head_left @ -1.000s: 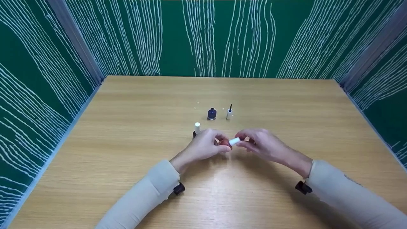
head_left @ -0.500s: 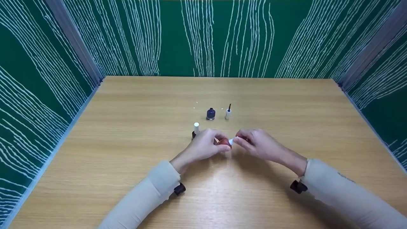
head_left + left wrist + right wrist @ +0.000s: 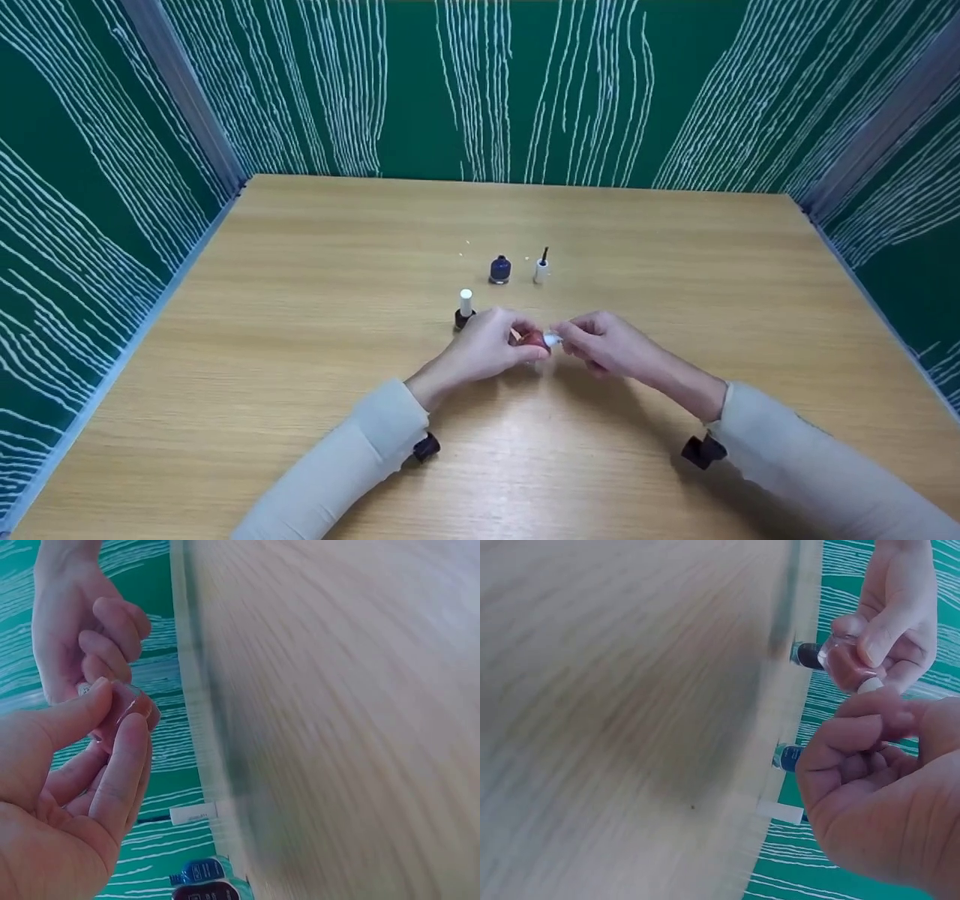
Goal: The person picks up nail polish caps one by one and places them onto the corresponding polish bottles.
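My left hand (image 3: 487, 346) grips a small red nail polish bottle (image 3: 534, 340) between thumb and fingers, tilted a little above the table. Its white cap (image 3: 553, 340) points toward my right hand (image 3: 616, 349), whose thumb and fingers pinch the cap's end. In the right wrist view the cap (image 3: 870, 685) still meets the bottle's neck, and the fingertips cover most of it. Just beyond the left hand stands a dark nail polish bottle (image 3: 463, 318) with a white cap on.
Farther back stand an uncapped dark blue nail polish bottle (image 3: 500, 270) and, to its right, a white brush cap (image 3: 541, 270) with its brush pointing up. Tiny pale specks dot the wooden table (image 3: 337, 247) nearby. Green walls with white lines surround the table.
The right hand's fingers have turned and shifted around the white cap, covering more of it. The left hand keeps its hold on the red bottle, nearly in place.
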Action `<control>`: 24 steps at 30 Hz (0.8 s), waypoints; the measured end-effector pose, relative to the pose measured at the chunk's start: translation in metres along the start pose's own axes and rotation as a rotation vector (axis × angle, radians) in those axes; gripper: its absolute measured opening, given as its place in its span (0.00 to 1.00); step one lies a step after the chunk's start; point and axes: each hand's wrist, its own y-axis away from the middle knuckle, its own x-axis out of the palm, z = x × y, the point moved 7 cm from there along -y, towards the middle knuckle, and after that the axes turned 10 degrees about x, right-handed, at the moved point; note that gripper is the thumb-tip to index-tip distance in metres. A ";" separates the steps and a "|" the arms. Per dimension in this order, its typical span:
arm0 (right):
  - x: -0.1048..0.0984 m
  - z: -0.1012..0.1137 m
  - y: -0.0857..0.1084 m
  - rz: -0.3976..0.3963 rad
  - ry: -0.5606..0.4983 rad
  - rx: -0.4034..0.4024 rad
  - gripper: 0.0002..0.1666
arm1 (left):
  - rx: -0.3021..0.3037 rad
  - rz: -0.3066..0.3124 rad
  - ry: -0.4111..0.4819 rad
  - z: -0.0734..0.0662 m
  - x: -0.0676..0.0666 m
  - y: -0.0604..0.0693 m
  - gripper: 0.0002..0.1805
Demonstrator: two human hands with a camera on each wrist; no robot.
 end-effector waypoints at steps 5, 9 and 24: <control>-0.007 0.006 0.005 -0.047 0.064 -0.113 0.24 | 0.000 -0.009 0.008 0.001 -0.003 0.000 0.06; -0.010 0.011 0.011 -0.076 0.141 -0.262 0.24 | -0.010 -0.010 0.021 0.001 -0.005 0.002 0.06; -0.013 0.018 0.023 -0.224 0.401 -0.530 0.14 | -0.019 0.013 -0.018 0.002 0.000 -0.001 0.08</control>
